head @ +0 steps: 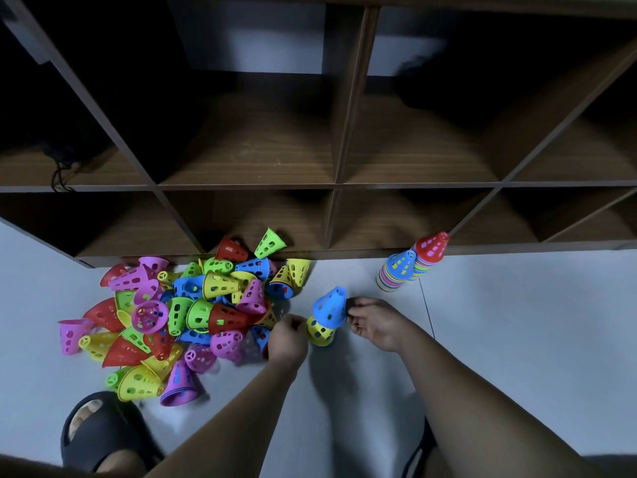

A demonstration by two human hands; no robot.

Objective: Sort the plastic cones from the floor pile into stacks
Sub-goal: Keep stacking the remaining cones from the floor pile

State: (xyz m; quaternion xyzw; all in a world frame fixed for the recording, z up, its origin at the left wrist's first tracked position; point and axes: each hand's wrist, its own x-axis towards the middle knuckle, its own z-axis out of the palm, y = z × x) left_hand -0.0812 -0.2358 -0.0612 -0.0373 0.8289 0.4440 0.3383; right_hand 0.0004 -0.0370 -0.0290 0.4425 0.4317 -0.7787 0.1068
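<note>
A pile of perforated plastic cones (193, 312) in red, pink, yellow, green, blue and purple lies on the floor at the left. Just right of it a blue cone (331, 307) sits over a yellow cone (319, 334). My left hand (287, 338) grips the yellow cone's left side. My right hand (374, 320) touches the blue cone's right side with its fingertips. Two finished stacks stand to the right by the shelf: one topped by a blue cone (396, 270), one topped by a red cone (431, 248).
A dark wooden cubby shelf (334, 184) runs along the back, with a black cable (60, 167) in its left compartment. My foot in a black slipper (100, 429) rests at the lower left, close to the pile. Bare grey floor (517, 322) lies to the right.
</note>
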